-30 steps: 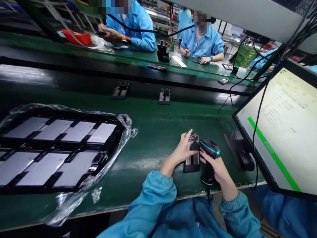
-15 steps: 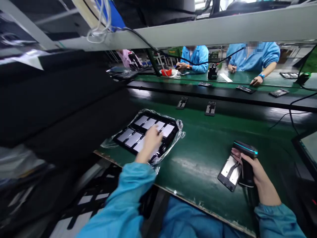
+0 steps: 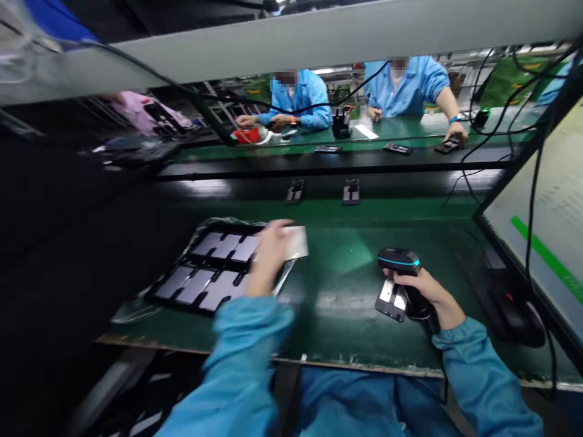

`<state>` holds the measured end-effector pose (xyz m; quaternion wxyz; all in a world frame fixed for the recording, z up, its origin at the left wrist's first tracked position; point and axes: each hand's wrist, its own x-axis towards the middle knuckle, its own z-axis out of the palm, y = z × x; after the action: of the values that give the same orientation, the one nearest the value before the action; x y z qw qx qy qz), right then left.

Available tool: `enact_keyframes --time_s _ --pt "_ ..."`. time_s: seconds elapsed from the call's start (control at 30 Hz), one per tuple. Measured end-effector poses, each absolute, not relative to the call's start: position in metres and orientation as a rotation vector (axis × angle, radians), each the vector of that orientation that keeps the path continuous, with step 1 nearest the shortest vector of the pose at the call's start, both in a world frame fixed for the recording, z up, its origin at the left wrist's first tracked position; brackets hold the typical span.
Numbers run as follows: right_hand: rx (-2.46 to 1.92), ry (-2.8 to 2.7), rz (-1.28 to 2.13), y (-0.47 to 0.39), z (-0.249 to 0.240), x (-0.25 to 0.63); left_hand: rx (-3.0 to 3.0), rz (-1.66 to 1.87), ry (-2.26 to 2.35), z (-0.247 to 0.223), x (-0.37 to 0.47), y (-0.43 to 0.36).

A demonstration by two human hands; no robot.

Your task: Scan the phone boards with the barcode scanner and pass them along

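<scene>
My left hand [image 3: 269, 255] is closed on a pale flat rectangular piece [image 3: 297, 242], above the right edge of a black tray [image 3: 195, 263]. Several silver-grey rectangular pieces lie in that tray, with clear plastic film around it. On the right, my right hand [image 3: 426, 286] grips a black scanner [image 3: 398, 260] with a cyan light strip. A phone body [image 3: 392, 300] with a silver inside shows just under the scanner, close to my right fingers; whether they touch it is hard to tell. A greenish light patch falls on the green table [image 3: 337, 334] left of the scanner.
Two phone bodies [image 3: 295, 191] [image 3: 351, 192] lie beyond the tray. A monitor [image 3: 542, 206] and black cables stand at the right, near a black device [image 3: 519, 315]. Across the bench, people in blue handle parts. A grey beam [image 3: 291, 45] crosses overhead.
The view has turned to the right. My left hand has lifted a pale piece out of the tray and carried it rightward. A light patch now shows on the table. My right hand still holds the scanner.
</scene>
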<state>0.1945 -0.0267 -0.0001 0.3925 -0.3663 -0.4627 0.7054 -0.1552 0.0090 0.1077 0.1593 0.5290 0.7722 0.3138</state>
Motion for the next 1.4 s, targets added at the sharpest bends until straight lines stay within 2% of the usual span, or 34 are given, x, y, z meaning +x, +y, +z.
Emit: enact_keyframes --time_s 0.1,0.2,0.67,0.87,1.0,1.23,1.4 --pt "-0.864 -1.162 1.798 -0.027 -0.001 0.195 1.852 0.875 1.820 0.070 -0.062 0.041" --pt "-0.875 -1.139 1.784 -0.026 -0.001 0.197 1.988 0.938 1.603 0.038 -0.021 0.057" --pt "-0.851 -1.056 1.702 -0.022 -0.006 0.196 1.983 0.843 1.591 0.012 -0.030 0.088" --pt "-0.879 -0.765 1.596 -0.007 -0.018 0.215 1.586 0.738 1.180 -0.005 -0.006 0.024" --pt "-0.961 -0.661 1.585 0.000 -0.024 0.217 1.625 0.670 1.048 -0.019 0.021 -0.010" --pt "-1.013 -0.662 1.570 -0.008 -0.006 0.219 2.070 0.773 1.213 -0.036 0.007 -0.033" --pt "-1.037 -0.651 1.493 -0.063 0.004 0.233 1.825 0.858 1.411 -0.064 0.025 -0.094"
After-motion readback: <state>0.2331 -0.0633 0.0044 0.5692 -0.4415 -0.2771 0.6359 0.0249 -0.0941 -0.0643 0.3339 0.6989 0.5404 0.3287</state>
